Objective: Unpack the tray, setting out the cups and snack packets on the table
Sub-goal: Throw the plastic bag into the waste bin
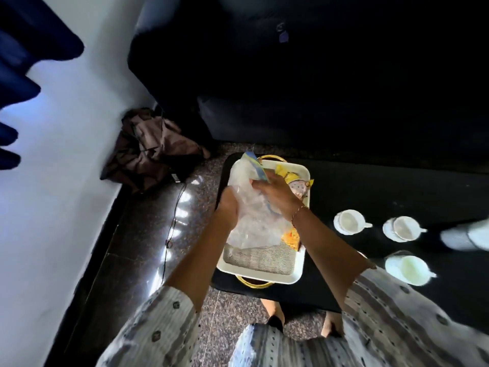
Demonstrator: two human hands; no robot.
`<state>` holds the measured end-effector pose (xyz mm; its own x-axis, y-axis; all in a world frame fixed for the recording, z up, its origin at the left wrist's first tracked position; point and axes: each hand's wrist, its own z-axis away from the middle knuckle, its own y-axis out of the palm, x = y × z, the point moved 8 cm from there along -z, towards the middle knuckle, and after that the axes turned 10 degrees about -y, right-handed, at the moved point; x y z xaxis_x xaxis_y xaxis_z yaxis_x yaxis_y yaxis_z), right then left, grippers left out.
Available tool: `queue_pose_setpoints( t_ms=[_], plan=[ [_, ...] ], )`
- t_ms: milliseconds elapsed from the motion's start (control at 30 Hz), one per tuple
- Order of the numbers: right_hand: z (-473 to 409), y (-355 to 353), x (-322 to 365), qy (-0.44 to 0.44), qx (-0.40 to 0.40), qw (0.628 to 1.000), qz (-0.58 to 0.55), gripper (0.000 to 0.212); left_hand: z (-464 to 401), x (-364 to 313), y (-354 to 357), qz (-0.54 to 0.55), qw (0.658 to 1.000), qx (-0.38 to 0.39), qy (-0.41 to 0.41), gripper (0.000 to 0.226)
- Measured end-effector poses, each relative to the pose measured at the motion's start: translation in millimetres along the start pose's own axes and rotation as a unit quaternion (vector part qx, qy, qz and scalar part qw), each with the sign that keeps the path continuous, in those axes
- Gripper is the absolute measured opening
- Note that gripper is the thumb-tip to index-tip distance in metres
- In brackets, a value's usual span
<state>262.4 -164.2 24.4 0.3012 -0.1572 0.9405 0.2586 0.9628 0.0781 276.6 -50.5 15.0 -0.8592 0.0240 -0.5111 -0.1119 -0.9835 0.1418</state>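
- Fingers of the left hand (229,205) curl around the left edge of a clear snack packet (251,207); the right hand (275,193) clamps its upper part from the right.
- Packet sits over the white tray (299,271), above a grey woven mat (262,258), with yellow packets (289,178) beside it.
- Tray rests on the black table (370,192), gold handles at both ends.
- Three white cups (348,221) stand on the table to the right, well apart from the tray.

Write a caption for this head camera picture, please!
Both hands lift a clear snack packet from the white tray; three cups wait nearby.
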Motion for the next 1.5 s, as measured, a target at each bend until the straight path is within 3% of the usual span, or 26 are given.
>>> queue_pose_setpoints(
  t_ms=[100,200,300,367,467,567,667,733,800,900,1000,1100,1200,1300,1400,1467,1500],
  plan=[
    [10,-45,15,-0.035,-0.034,0.974,0.223,0.025,9,1,48,0.082,0.994,0.064,0.018,0.052],
    [29,-82,27,-0.031,-0.038,0.938,0.342,0.031,21,11,97,-0.037,0.998,0.019,0.037,0.048],
    [55,-135,44,-0.048,-0.098,0.94,0.323,0.029,37,21,145,-0.047,0.997,-0.032,0.058,0.047],
    [83,-185,51,-0.054,-0.175,0.937,0.297,0.046,49,29,182,-0.053,0.996,-0.032,0.064,0.04],
    [129,-261,33,0.066,-0.235,0.929,0.277,0.084,62,47,239,-0.064,0.996,-0.014,0.067,0.047],
    [181,-319,8,0.174,-0.244,0.949,0.103,0.102,80,94,307,-0.028,0.998,0.052,0.003,0.054],
    [215,-356,0,0.138,-0.218,0.958,-0.121,0.088,103,151,365,0.01,0.993,0.073,-0.092,0.045],
    [238,-391,2,0.084,-0.262,0.94,-0.2,0.054,117,183,402,-0.007,0.991,0.075,-0.11,0.044],
    [261,-430,1,0.038,-0.339,0.912,-0.229,0.018,122,203,428,-0.084,0.994,0.033,-0.061,0.048],
    [303,-494,-1,-0.009,-0.426,0.886,-0.184,0.028,140,225,474,-0.218,0.974,-0.034,0.044,0.045],
    [341,-551,-8,-0.05,-0.487,0.857,-0.162,0.035,154,256,529,-0.331,0.941,-0.011,0.063,0.047],
    [374,-600,-14,-0.086,-0.535,0.819,-0.188,0.037,164,308,577,-0.346,0.932,0.08,-0.077,0.057],
    [397,-637,-20,-0.119,-0.548,0.792,-0.24,0.038,182,361,628,-0.276,0.908,0.228,-0.219,0.077],
    [417,-678,-18,-0.131,-0.545,0.806,-0.192,0.035,180,389,675,-0.19,0.925,0.243,-0.224,0.069],
    [432,-720,-17,-0.101,-0.506,0.849,-0.111,0.029,170,402,720,-0.169,0.953,0.182,-0.173,0.048],
    [432,-736,-32,-0.07,-0.426,0.886,-0.168,0.019,153,405,744,-0.147,0.971,0.127,-0.14,0.028],
    [430,-743,-40,-0.051,-0.387,0.892,-0.226,0.027,145,408,760,-0.14,0.977,0.111,-0.119,0.016]
  ],
)
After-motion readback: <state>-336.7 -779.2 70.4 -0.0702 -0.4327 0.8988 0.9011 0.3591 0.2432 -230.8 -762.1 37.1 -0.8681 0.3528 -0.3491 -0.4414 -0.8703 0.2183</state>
